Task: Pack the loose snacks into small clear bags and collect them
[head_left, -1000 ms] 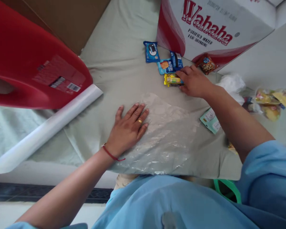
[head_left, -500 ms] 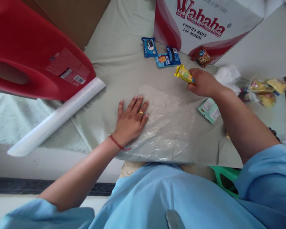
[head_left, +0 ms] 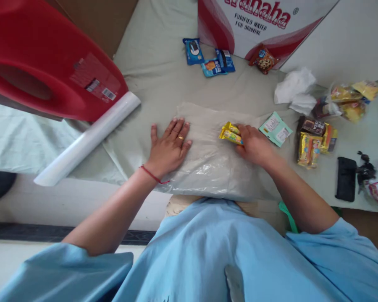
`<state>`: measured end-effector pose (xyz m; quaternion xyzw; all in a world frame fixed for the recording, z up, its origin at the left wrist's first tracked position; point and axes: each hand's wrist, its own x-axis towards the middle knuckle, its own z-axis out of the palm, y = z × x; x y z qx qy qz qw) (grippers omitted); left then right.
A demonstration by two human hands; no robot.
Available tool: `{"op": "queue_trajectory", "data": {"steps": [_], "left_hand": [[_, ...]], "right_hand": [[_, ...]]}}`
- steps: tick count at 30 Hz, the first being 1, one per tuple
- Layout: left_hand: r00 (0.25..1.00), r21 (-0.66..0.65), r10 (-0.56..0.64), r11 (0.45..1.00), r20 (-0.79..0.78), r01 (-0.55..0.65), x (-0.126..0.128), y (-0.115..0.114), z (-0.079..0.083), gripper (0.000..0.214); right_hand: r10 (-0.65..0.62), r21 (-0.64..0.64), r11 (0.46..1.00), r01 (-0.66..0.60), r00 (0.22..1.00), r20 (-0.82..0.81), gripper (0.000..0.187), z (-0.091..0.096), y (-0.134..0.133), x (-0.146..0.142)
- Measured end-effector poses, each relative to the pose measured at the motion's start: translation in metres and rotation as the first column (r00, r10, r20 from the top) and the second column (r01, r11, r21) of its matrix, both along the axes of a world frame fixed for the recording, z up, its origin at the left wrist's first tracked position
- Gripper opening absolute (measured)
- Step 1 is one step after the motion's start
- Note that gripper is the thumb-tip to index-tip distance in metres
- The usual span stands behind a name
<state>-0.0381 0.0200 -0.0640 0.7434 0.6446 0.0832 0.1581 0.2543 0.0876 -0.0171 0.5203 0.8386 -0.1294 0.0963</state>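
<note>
My left hand (head_left: pixel 169 147) lies flat with fingers spread on the left part of a clear plastic sheet (head_left: pixel 204 163), which is spread over the cloth at the table's front edge. In my right hand (head_left: pixel 254 143) is a yellow snack packet (head_left: pixel 231 133), gripped by its right end just over the sheet's right half. Whether the packet touches the sheet I cannot tell. Right of that hand lies a mint-green packet (head_left: pixel 275 128). Farther right sit several gold snack packets (head_left: pixel 309 150) beside a dark brown one.
A roll of clear film (head_left: pixel 88 140) lies beside a large red jug (head_left: pixel 82 67) at left. Several blue snack packets (head_left: pixel 193 51) and a brown cookie packet (head_left: pixel 263 60) lie by the Wahaha carton (head_left: pixel 252 29). White tissues (head_left: pixel 294 86), bagged snacks (head_left: pixel 349 98) and a black phone (head_left: pixel 346 179) are at right.
My right hand has brought the yellow snack packet down and toward me, from near the blue packets to over the plastic sheet. My left hand stays flat. The view has shifted slightly.
</note>
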Motion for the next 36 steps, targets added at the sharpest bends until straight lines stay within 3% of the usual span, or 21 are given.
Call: {"op": "queue_trajectory", "data": {"steps": [5, 11, 16, 22, 26, 30, 36], "left_hand": [[1.0, 0.035, -0.004, 0.999, -0.003, 0.004, -0.005, -0.003, -0.006, 0.065], [1.0, 0.041, 0.005, 0.999, 0.006, -0.005, -0.001, -0.003, -0.006, 0.065], [1.0, 0.048, 0.013, 0.999, 0.017, -0.014, 0.0, -0.004, -0.003, 0.064], [0.999, 0.062, 0.014, 0.998, 0.05, -0.017, 0.0, -0.005, -0.004, 0.065], [0.999, 0.068, 0.012, 0.998, 0.051, -0.016, 0.0, -0.005, -0.004, 0.065], [0.999, 0.069, 0.0, 0.998, 0.053, -0.004, -0.002, -0.006, -0.005, 0.065], [0.996, 0.035, 0.008, 0.999, 0.087, -0.011, -0.016, -0.002, -0.007, 0.067]], "right_hand": [[0.002, -0.02, 1.0, -0.003, 0.999, -0.047, 0.061, 0.015, 0.018, 0.015], [0.173, -0.059, 0.983, -0.175, 0.984, -0.037, 0.056, 0.04, -0.005, -0.041], [0.206, -0.043, 0.978, -0.205, 0.979, 0.006, 0.048, 0.026, -0.031, -0.07], [0.203, -0.007, 0.979, -0.204, 0.974, -0.099, 0.073, 0.014, -0.037, -0.061], [0.213, -0.012, 0.976, -0.217, 0.965, -0.151, 0.062, 0.008, -0.038, -0.062], [0.213, 0.023, 0.977, -0.212, 0.957, -0.198, 0.065, 0.002, -0.042, -0.058], [0.203, 0.059, 0.979, -0.197, 0.883, -0.423, 0.054, 0.007, -0.078, -0.003]]}}
